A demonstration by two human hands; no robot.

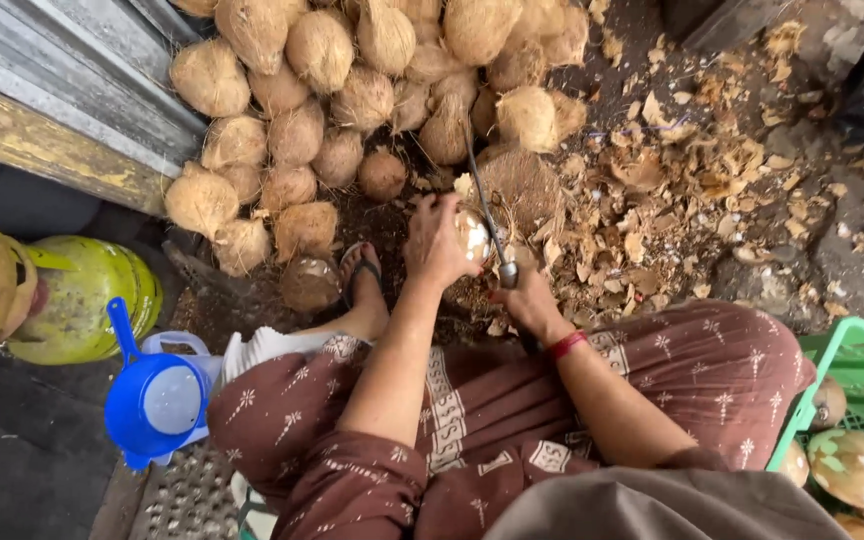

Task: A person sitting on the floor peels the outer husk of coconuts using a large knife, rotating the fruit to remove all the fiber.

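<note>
Head view looked straight down on a seated person in brown patterned clothing. Left-hand fingers were curled tightly round a partly peeled coconut, its white flesh showing at the side toward the blade. Right-hand fingers were wrapped closed about the handle of a long knife, whose thin blade ran up and away from them, lying against the coconut's bared side. The left hand and right hand sat close together, the right just below and beside the left; a red band circled the right wrist.

Just left of the left fingers a foot in a sandal rested on the ground. Beyond the fingers, a heap of brown husked coconuts lay piled against a grey metal wall. To the right of the knife, husk chips were scattered over the dirt ground.

Far left of the fingers stood a yellow-green gas cylinder, with a blue plastic jug near the left knee. Down to the right, a green plastic crate held peeled coconuts.
</note>
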